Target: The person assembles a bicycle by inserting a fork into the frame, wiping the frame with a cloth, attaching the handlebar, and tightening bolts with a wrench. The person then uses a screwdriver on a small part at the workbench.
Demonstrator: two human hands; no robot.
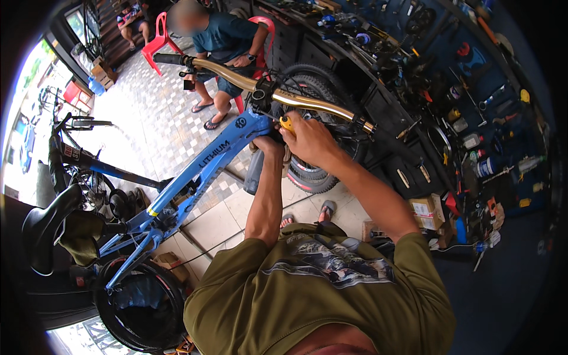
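A blue bicycle frame [204, 155] slants across the view, with a gold handlebar [313, 103] and black stem [260, 93] at its front end. My right hand [312, 141] is closed around a yellow-handled tool [286, 123]. A thin shaft runs from the tool toward the blue head tube, but I cannot make out where its tip rests. Just below, my left hand [269, 144] reaches in at the underside of the head tube, its fingers hidden behind the frame. A dark grey cylinder [254, 171] sits beside my left wrist.
Wheels with knobbly tyres [309, 177] stand behind my right hand. Tools crowd the dark wall [473, 112] and workbench at right. A person [234, 41] sits on a red chair beyond the handlebar. A black saddle [50, 231] and another bike are at left; cardboard boxes [427, 213] lie right.
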